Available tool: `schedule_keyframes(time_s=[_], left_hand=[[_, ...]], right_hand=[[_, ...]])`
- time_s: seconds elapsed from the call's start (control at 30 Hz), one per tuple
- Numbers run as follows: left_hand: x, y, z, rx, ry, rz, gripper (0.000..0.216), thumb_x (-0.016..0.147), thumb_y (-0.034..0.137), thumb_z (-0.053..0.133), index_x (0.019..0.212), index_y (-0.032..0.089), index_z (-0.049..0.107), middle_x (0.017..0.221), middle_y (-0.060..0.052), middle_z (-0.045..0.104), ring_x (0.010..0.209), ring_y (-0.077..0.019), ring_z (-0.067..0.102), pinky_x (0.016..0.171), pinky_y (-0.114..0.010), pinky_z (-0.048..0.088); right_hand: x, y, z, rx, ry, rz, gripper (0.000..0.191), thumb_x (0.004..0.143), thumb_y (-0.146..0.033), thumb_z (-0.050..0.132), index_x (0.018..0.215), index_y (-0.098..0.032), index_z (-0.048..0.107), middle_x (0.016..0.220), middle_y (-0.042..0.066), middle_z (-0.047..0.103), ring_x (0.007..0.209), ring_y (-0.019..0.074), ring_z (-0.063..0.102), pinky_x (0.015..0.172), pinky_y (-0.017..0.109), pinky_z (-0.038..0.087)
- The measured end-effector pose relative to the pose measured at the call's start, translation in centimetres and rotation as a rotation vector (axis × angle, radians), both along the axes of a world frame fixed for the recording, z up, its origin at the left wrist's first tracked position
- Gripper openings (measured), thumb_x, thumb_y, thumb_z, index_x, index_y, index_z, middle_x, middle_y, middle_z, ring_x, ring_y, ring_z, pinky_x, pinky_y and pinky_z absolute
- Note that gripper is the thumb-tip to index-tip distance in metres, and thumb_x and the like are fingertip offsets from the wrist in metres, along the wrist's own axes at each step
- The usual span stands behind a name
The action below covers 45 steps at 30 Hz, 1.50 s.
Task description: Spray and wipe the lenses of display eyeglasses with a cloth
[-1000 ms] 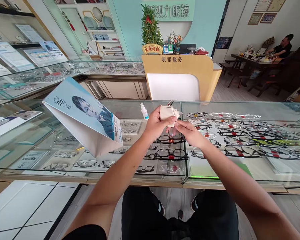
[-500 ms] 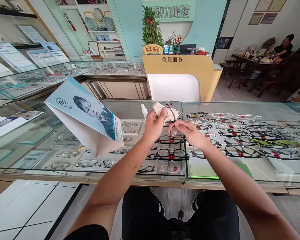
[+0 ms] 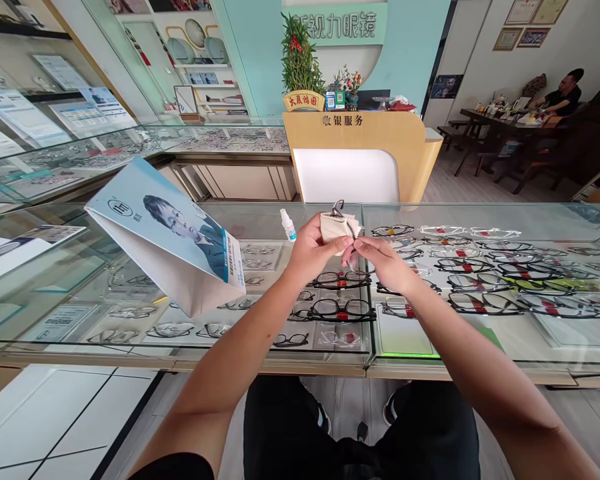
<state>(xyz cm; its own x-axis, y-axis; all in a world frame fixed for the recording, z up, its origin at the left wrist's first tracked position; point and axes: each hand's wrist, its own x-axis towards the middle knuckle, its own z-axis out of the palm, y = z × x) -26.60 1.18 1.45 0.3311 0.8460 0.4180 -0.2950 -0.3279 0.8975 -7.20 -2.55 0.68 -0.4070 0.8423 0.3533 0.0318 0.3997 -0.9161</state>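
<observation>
Above the glass counter, my left hand (image 3: 309, 251) is closed around a folded beige cleaning cloth (image 3: 333, 227), its thumb lying along the cloth's lower edge. A pair of dark thin-framed eyeglasses (image 3: 338, 206) is partly wrapped in this cloth, and one end sticks out at the top. My right hand (image 3: 383, 259) pinches the eyeglasses at their right side, close to my left thumb. A lens rim hangs below the fingers. Much of the frame is hidden by cloth and fingers. Just left of the hands stands a small white spray bottle (image 3: 288, 225) with a blue label.
A tent-shaped advertising card (image 3: 173, 233) stands on the counter to the left. Rows of eyeglasses (image 3: 480, 267) lie in the glass display case (image 3: 310, 359) under my hands. Beyond is a wooden cashier desk (image 3: 357, 160). Another person (image 3: 565, 97) sits at a table far right.
My left hand has turned, with its thumb now lower and the cloth facing me more. The eyeglasses have tilted, a rim now hanging lower. The spray bottle shows more fully.
</observation>
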Motion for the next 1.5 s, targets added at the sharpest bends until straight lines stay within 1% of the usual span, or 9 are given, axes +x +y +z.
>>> schedule_keyframes(time_s=[0.17,0.33,0.43,0.57,0.8,1.03,1.23,1.4,1.5], left_hand=[[0.5,-0.9,0.0,0.021,-0.034,0.101,0.058,0.078,0.065,0.103,0.093,0.022,0.068,0.068,0.004,0.069,0.043,-0.0121,0.056,0.047,-0.030,0.048],[0.4,-0.1,-0.9,0.050,-0.061,0.379,0.071,0.082,0.083,0.090,0.070,0.019,0.062,0.062,0.003,0.057,0.055,-0.0084,0.049,0.053,-0.025,0.039],[0.3,1.0,-1.3,-0.016,-0.134,0.279,0.072,0.078,0.084,0.093,0.070,0.018,0.064,0.065,0.003,0.056,0.062,-0.0093,0.051,0.059,-0.025,0.044],[0.3,1.8,-1.6,-0.136,-0.236,0.049,0.059,0.073,0.069,0.105,0.082,0.019,0.075,0.077,0.001,0.069,0.076,-0.0151,0.066,0.072,-0.030,0.055],[0.6,1.6,-2.4,-0.224,-0.196,-0.041,0.055,0.077,0.062,0.106,0.105,0.019,0.086,0.103,-0.007,0.085,0.113,-0.0279,0.079,0.108,-0.045,0.061],[0.7,0.7,-2.3,-0.187,0.003,-0.229,0.062,0.094,0.068,0.090,0.136,0.023,0.086,0.126,-0.012,0.085,0.124,-0.0283,0.077,0.110,-0.042,0.058],[0.5,0.6,-2.8,-0.225,0.073,-0.139,0.070,0.087,0.073,0.093,0.136,0.023,0.085,0.111,-0.008,0.083,0.109,-0.0239,0.075,0.099,-0.037,0.058],[0.6,-0.2,-2.1,-0.261,0.098,-0.143,0.073,0.082,0.076,0.096,0.136,0.028,0.085,0.113,-0.005,0.083,0.108,-0.0225,0.073,0.099,-0.037,0.059],[0.8,-0.4,-1.9,-0.266,0.086,-0.155,0.073,0.081,0.076,0.097,0.134,0.027,0.085,0.116,-0.006,0.084,0.108,-0.0232,0.075,0.099,-0.038,0.060]], right_hand=[[-1.0,-0.6,-0.5,0.006,-0.025,0.021,0.070,0.108,-0.086,0.055,0.093,-0.023,0.081,0.095,0.007,0.077,0.091,0.0238,0.063,0.093,0.040,0.053],[-1.8,-0.9,-0.8,-0.008,0.033,0.003,0.067,0.107,-0.085,0.058,0.092,-0.024,0.082,0.092,0.005,0.073,0.088,0.0221,0.061,0.090,0.038,0.051],[-1.5,-0.7,-0.6,-0.006,0.061,-0.049,0.065,0.106,-0.084,0.061,0.090,-0.025,0.082,0.093,0.006,0.076,0.088,0.0226,0.061,0.090,0.039,0.049],[-0.5,-0.1,-0.3,-0.010,0.151,-0.096,0.060,0.105,-0.080,0.066,0.089,-0.025,0.083,0.093,0.005,0.077,0.087,0.0236,0.061,0.091,0.040,0.051],[0.6,1.0,-0.8,0.126,0.270,-0.325,0.052,0.110,-0.071,0.062,0.094,-0.028,0.085,0.106,0.005,0.061,0.094,0.0236,0.056,0.093,0.039,0.051],[0.4,1.4,-1.1,0.105,0.276,-0.406,0.053,0.105,-0.075,0.066,0.099,-0.027,0.088,0.110,0.005,0.054,0.105,0.0250,0.058,0.104,0.042,0.052],[0.1,1.4,-1.2,0.072,0.294,-0.336,0.052,0.102,-0.078,0.071,0.097,-0.029,0.089,0.124,0.007,0.059,0.133,0.0290,0.060,0.126,0.044,0.045],[-0.4,1.4,-1.5,-0.023,0.356,-0.224,0.053,0.097,-0.079,0.076,0.095,-0.027,0.085,0.114,0.004,0.062,0.107,0.0234,0.062,0.101,0.037,0.055],[-0.6,1.4,-1.7,-0.048,0.381,-0.238,0.058,0.093,-0.082,0.080,0.083,-0.025,0.075,0.096,0.001,0.053,0.083,0.0174,0.050,0.076,0.031,0.049]])
